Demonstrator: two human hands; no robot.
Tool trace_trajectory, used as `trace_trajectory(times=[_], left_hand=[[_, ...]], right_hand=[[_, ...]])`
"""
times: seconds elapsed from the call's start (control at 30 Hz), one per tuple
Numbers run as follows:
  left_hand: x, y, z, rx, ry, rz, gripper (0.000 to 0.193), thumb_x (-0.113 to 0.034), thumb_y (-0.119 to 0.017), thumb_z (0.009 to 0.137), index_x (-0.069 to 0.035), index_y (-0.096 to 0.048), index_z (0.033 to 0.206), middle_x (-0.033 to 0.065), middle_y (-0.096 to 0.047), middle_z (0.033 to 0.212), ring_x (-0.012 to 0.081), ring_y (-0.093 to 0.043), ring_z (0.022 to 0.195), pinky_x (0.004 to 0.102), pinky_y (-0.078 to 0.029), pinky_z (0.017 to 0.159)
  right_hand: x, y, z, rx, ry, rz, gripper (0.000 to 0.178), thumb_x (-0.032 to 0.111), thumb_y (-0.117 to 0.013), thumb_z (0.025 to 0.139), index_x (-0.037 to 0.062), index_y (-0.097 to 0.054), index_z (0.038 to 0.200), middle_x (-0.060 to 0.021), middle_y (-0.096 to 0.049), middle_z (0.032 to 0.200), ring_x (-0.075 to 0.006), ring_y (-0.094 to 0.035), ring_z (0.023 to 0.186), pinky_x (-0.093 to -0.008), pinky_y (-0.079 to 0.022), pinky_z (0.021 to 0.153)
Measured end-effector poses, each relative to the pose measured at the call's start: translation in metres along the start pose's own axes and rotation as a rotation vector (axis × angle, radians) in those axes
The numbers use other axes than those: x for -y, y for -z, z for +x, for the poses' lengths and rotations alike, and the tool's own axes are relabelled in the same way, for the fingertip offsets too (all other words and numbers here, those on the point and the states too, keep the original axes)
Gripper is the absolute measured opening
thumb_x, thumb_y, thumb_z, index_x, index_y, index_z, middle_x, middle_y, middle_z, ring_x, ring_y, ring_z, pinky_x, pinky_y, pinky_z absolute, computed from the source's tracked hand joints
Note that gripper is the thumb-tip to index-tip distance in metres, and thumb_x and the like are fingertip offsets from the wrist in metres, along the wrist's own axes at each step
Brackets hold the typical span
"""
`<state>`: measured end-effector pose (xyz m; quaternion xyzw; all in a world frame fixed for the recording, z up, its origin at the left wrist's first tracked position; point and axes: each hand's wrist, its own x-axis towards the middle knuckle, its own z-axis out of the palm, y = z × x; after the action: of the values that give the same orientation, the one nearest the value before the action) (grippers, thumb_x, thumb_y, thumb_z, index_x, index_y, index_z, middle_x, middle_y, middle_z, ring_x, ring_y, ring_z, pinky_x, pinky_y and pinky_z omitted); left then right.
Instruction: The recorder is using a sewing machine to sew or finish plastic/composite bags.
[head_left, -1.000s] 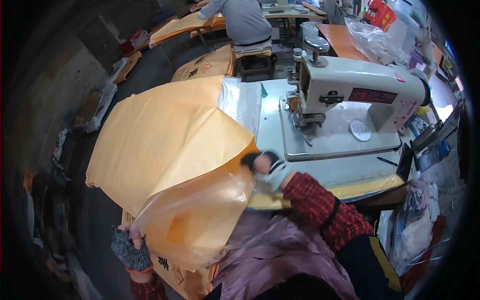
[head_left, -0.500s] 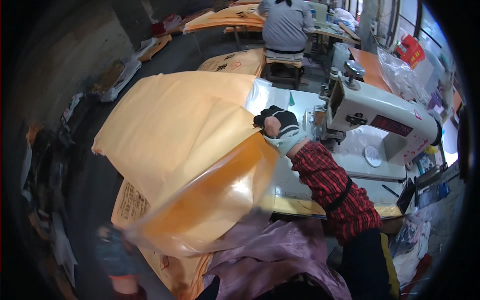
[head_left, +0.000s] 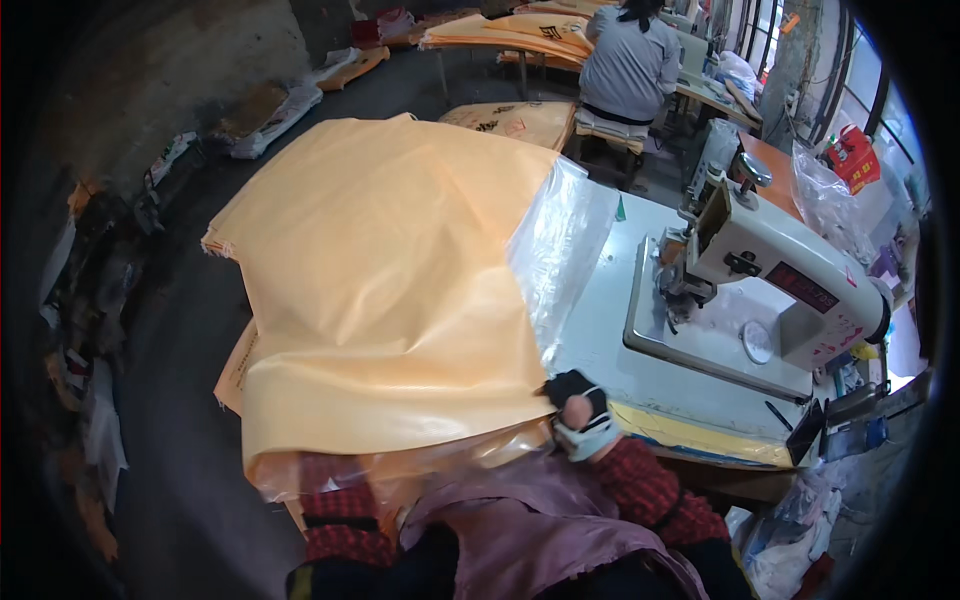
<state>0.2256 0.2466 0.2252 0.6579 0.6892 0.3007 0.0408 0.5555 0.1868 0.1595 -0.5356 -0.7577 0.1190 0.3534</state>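
Note:
A large pale orange sack lies spread over the left part of the white sewing table, with clear plastic film showing along its right side. My right hand, in a black and white glove, is closed on the sack's near right corner. Its near edge is lifted toward me, and transparent plastic shows beneath it. My left hand is hidden by the sack. Only the red and black sleeve shows, partly through the plastic, so I cannot see those fingers. Another orange sack shows below at the left.
A white sewing machine stands on the table at the right. A person in grey sits farther off, beside stacked orange sacks. Scraps and plastic lie along the left wall. A dark pen rests near the table's front.
My right hand has drawn the sack's corner down toward me. My left hand has gone from the lower left to behind the sack's near edge. The sack now lies flatter, and the view has shifted.

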Motion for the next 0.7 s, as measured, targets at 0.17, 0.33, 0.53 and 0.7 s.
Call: trace_trajectory(times=[0.17,0.33,0.53,0.7], left_hand=[[0.005,-0.026,-0.017,0.064,0.01,-0.082,0.031,-0.029,-0.05,0.086,-0.003,-0.056,0.102,0.0157,-0.059,0.092,0.0316,-0.057,0.084,0.0399,-0.047,0.071],[0.061,0.033,0.013,-0.137,0.13,-0.087,0.032,-0.03,-0.05,0.087,-0.002,-0.056,0.103,0.0151,-0.059,0.093,0.0304,-0.057,0.084,0.0392,-0.047,0.072],[0.098,0.067,0.03,-0.148,0.063,-0.042,0.034,-0.031,-0.051,0.088,-0.001,-0.056,0.104,0.0145,-0.06,0.094,0.0289,-0.058,0.084,0.0385,-0.047,0.073],[0.096,0.097,-0.011,-0.061,-0.012,-0.036,0.035,-0.032,-0.051,0.088,-0.001,-0.055,0.105,0.0139,-0.06,0.096,0.0277,-0.058,0.084,0.0378,-0.047,0.074]], right_hand=[[0.005,0.006,0.019,-0.066,0.091,0.031,0.014,0.005,-0.049,0.075,0.0026,-0.06,0.083,-0.0162,-0.057,0.077,-0.0315,-0.057,0.074,-0.0364,-0.045,0.063],[-0.037,0.019,-0.027,-0.036,-0.183,0.043,0.018,0.003,-0.054,0.067,0.0075,-0.063,0.082,-0.0112,-0.058,0.075,-0.0289,-0.057,0.075,-0.0356,-0.046,0.065],[0.023,-0.016,0.021,-0.018,0.03,-0.109,0.021,0.006,-0.052,0.066,0.006,-0.06,0.085,-0.0137,-0.057,0.08,-0.0316,-0.056,0.078,-0.0373,-0.046,0.066],[0.018,-0.026,0.04,-0.102,-0.039,-0.095,0.015,0.004,-0.052,0.067,0.0069,-0.061,0.078,-0.0115,-0.058,0.074,-0.03,-0.058,0.074,-0.0366,-0.046,0.063]])
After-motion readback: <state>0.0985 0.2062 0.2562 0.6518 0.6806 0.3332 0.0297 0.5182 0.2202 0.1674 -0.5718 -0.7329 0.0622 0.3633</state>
